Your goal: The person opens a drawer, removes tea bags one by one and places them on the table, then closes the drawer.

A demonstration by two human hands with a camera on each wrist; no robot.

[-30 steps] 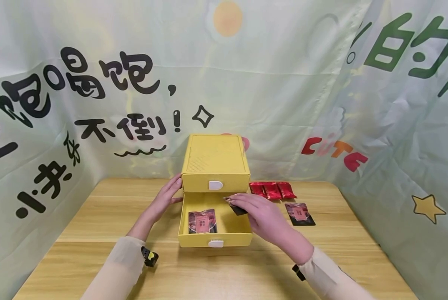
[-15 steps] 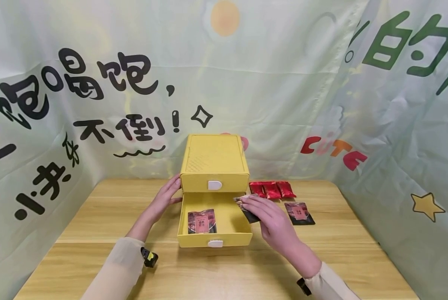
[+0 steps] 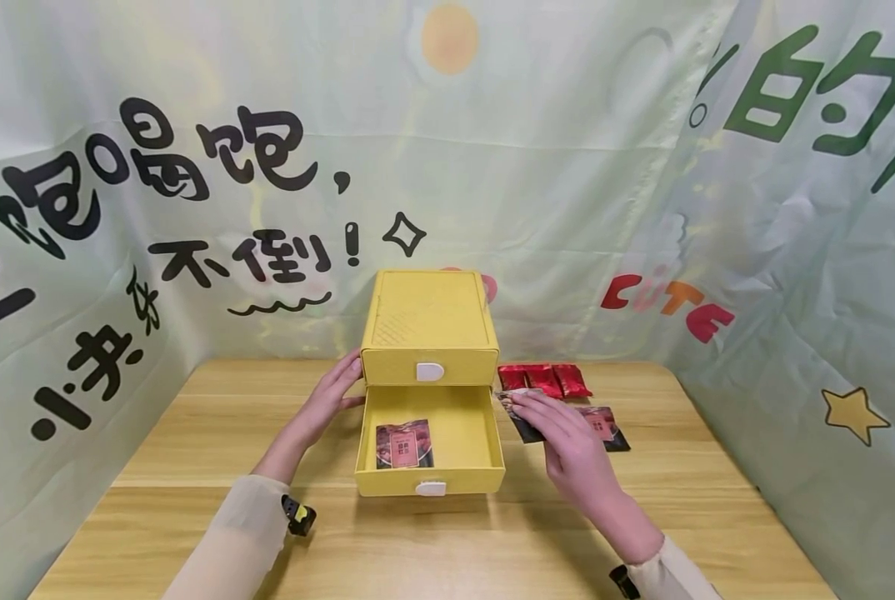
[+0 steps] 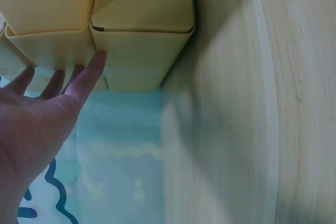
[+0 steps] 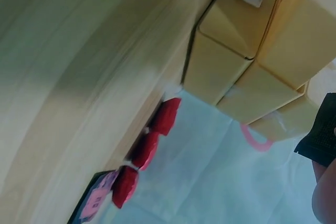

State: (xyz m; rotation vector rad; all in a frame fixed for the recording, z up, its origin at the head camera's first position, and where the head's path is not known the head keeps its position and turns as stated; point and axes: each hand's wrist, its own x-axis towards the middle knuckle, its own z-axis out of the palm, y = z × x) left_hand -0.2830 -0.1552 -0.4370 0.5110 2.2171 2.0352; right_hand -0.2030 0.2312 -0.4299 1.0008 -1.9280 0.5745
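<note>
Rightward off the open middle drawer (image 3: pixel 462 442) has gone the right hand (image 3: pixel 578 454), carrying the dark packet (image 3: pixel 521 423) pinched at its fingertips; the packet now hangs raised above the table (image 3: pixel 215 442), just past that drawer's right wall. Inside the pulled-out drawer, one dark-and-pink packet (image 3: pixel 405 443) leans toward the front left corner. The drawer's yellow unit (image 3: pixel 432 308) stands near the table's far edge, its top drawer (image 3: pixel 395 367) closed above and its bottom drawer (image 5: pixel 239 17) closed beneath. The left hand (image 3: pixel 327 400) has its fingers spread, tips against the unit's left side. Right of the unit, three red packets (image 3: pixel 543 382) lie in a row along the far edge; another dark-and-pink packet (image 3: pixel 607 425), partly hidden by the right hand, lies flat nearer the right edge.
</note>
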